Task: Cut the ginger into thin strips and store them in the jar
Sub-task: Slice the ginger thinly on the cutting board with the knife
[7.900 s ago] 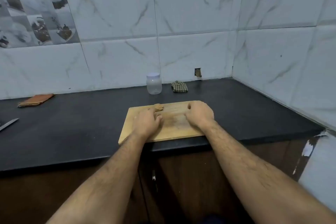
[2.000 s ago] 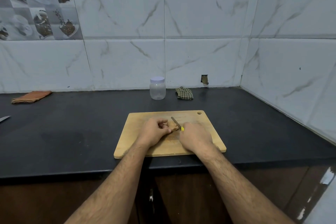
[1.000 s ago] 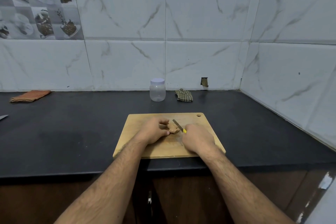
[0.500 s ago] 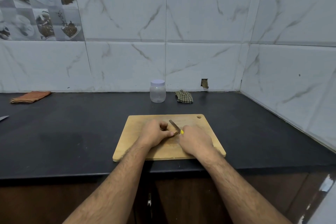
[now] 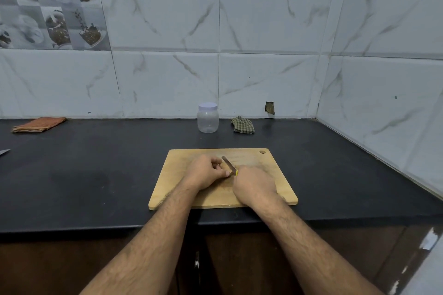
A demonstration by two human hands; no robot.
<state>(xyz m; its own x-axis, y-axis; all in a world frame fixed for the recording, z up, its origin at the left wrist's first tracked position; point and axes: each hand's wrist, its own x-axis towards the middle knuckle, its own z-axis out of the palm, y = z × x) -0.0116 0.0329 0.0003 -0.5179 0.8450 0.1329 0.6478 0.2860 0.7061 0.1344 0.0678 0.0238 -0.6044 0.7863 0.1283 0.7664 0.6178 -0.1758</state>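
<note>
Head view. We note the left hand (image 5: pixel 206 171), at frame centre, with fingers curled down on the rectangular wooden cutting board (image 5: pixel 275 175); the ginger under it is hidden, so we cannot tell its grasp. The right hand (image 5: pixel 255 185) grips one small yellow-handled knife (image 5: pixel 229 165), blade angled up-left. One clear plastic jar with white lid (image 5: pixel 207 118) stands above centre. Two folded cloths: orange (image 5: pixel 39 124), checked green (image 5: pixel 242 124).

Rectangular pale wooden cutting board (image 5: pixel 275 175): matt, scuffed grain. Black stone-like countertop (image 5: pixel 96 175): smooth, dull sheen. Clear plastic jar (image 5: pixel 207 121), white lid (glossy). White marble-veined wall tiles (image 5: pixel 263 19): polished. Small knife (image 5: pixel 229 164): dull metal blade, yellow plastic handle. Folded orange cloth (image 5: pixel 38 124), green checked cloth (image 5: pixel 242 125): woven, matt. Brown cabinet front (image 5: pixel 359 258): glossy.
</note>
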